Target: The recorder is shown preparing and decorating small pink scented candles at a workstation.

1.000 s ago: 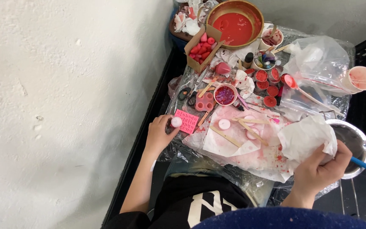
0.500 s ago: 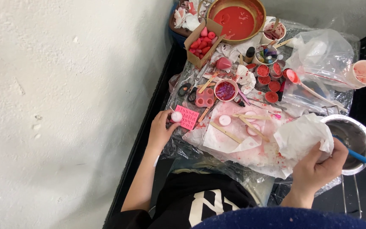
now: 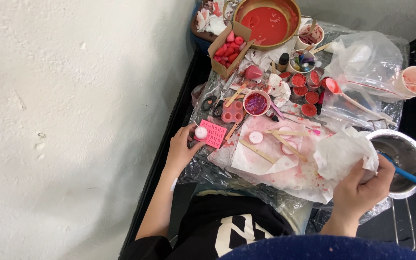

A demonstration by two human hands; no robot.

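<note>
— Two hands at work, so what does each one have?

— Left hand (image 3: pixel 181 150) has its fingers curled round a small white candle (image 3: pixel 201 133), pinched at the table's left edge, just beside a pink mould sheet (image 3: pixel 214 134) with rows of small shapes. Right hand (image 3: pixel 362 190) is closed on a crumpled white tissue (image 3: pixel 344 153), pressed against the rim of a metal pot (image 3: pixel 403 159).

— Anything in the pot?

— Dark inside, with a blue handle (image 3: pixel 412 177) sticking out toward the right edge of the frame.

— And between the hands?

— White paper (image 3: pixel 266 161) splashed red, with wooden sticks (image 3: pixel 257 151) and two pale round discs lying on it. Farther off sit a big bowl of red wax (image 3: pixel 266 21), a cardboard box (image 3: pixel 227 45) of pink pieces, and several small red-filled cups (image 3: pixel 304 91)
</note>
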